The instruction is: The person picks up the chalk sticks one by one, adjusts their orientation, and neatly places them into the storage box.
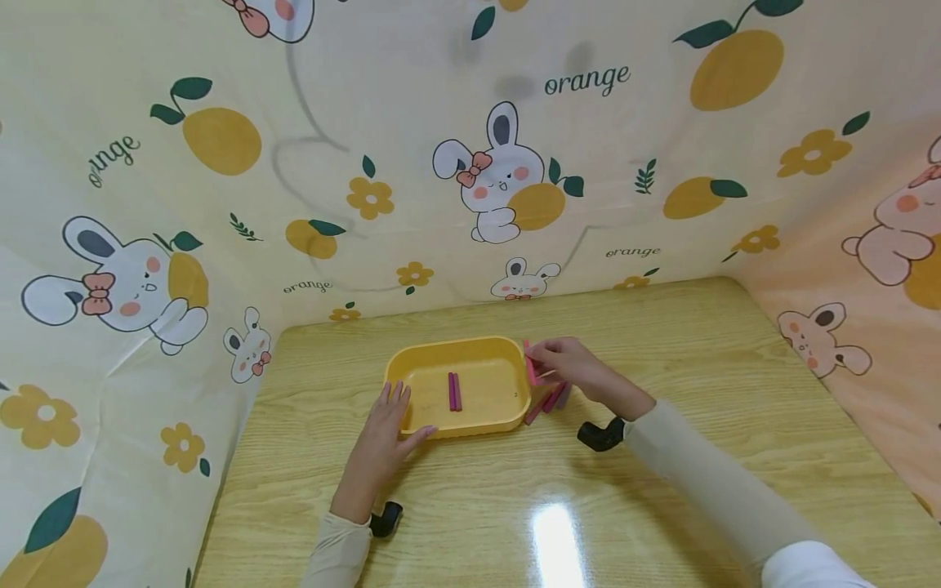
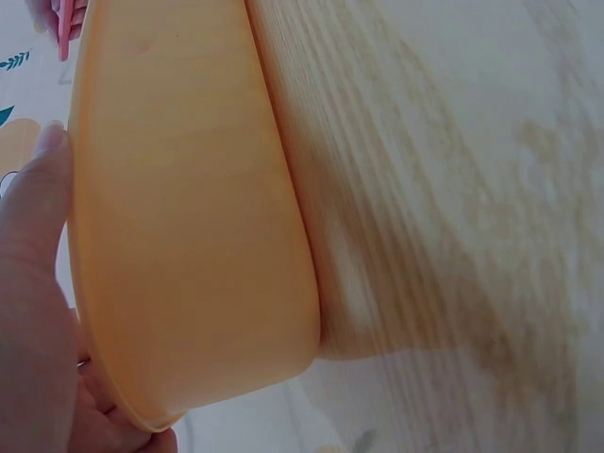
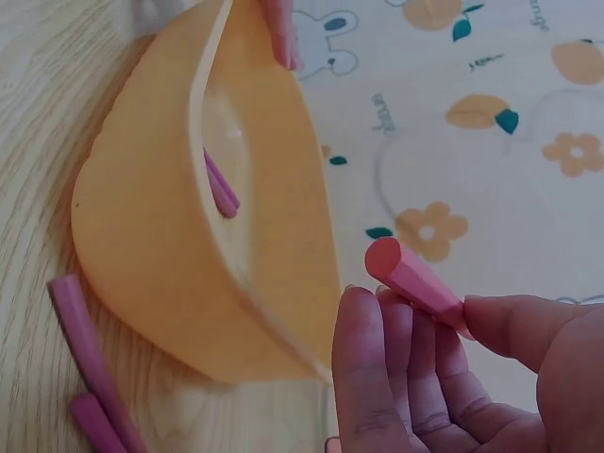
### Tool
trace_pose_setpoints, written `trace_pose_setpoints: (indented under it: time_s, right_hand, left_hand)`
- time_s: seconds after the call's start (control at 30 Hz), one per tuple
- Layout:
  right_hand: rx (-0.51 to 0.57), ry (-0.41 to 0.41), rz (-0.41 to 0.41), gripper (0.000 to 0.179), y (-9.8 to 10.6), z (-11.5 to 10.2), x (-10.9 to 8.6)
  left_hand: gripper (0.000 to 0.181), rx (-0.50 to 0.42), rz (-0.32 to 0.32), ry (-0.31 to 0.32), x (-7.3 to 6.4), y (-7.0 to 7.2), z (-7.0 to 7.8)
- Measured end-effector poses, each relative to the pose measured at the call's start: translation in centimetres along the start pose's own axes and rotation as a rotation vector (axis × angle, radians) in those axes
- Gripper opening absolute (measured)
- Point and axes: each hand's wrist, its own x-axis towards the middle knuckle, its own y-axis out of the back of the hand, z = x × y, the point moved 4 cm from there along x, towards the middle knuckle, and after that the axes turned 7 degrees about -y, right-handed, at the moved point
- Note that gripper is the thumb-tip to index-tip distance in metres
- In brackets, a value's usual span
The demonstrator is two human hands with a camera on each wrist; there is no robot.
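A pink six-sided stick (image 3: 415,280) is pinched between the thumb and fingers of my right hand (image 1: 562,359), held up just beyond the right end of a yellow plastic basket (image 1: 485,426). My left hand (image 1: 378,429) holds the basket's near left corner, its fingers over the left rim and its thumb along the front rim. Inside the basket, two purple sticks (image 1: 452,392) lie side by side on the bottom. Below my right hand, several more sticks (image 1: 535,410) in reddish and purple shades lie on the table, partly hidden by the hand and the basket.
The basket stands on a wood-grain table (image 1: 470,506). A cloth printed with rabbits and oranges (image 1: 412,188) hangs behind the table and at both sides. Black wrist-worn pieces (image 1: 601,435) show at both sleeves. Light glares off the table's front.
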Motion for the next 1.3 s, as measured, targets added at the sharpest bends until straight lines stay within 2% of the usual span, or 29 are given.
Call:
trace_pose_setpoints:
  time_s: [0.13,0.37,0.67,1.3]
  right_hand:
    - [0.019,0.015,-0.016,0.044,-0.7,-0.4,0.2]
    - [0.028,-0.010,-0.018,0.042,-1.8,-0.9,0.5]
    - [0.035,0.002,-0.040,0.032,-3.0,-0.9,1.2]
    - [-0.015,-0.034,-0.014,0.038,-4.9,-0.5,2.8]
  left_hand:
    - [0.087,-0.005,0.008,0.000,0.0,0.0,0.0]
    - [0.088,-0.003,0.004,0.007,-0.1,0.0,-0.1]
    - [0.088,0.001,-0.015,0.021,0.0,0.0,-0.1]
    - [0.087,0.001,-0.005,0.012,0.0,0.2,0.1]
